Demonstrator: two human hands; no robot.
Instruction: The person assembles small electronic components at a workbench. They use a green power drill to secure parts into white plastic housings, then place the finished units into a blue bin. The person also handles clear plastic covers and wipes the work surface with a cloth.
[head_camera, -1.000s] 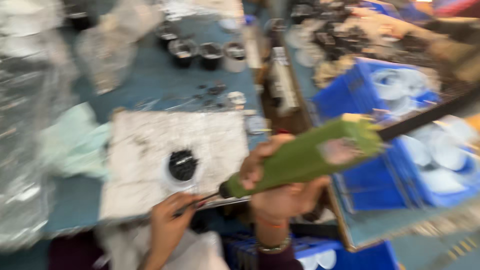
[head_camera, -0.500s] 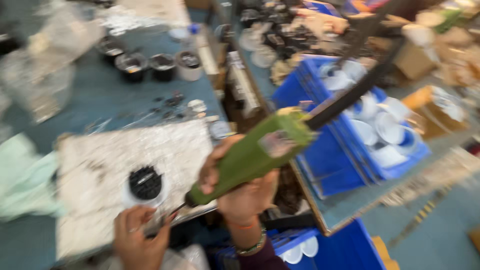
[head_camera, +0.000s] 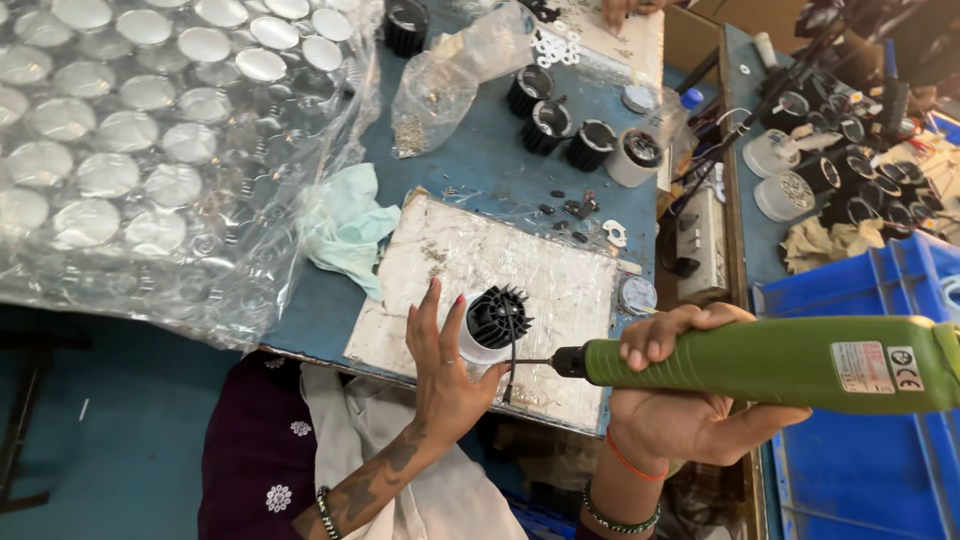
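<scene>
Green electric screwdriver sits clamped in our right hand; our left hand cups the black finned lamp housing on the worn work board.

A single head-worn camera looks steeply down, close over the workbench.

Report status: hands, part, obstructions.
Left hand steadies black finned part. Right hand grips green electric screwdriver, bit at part. Nothing between.
</scene>
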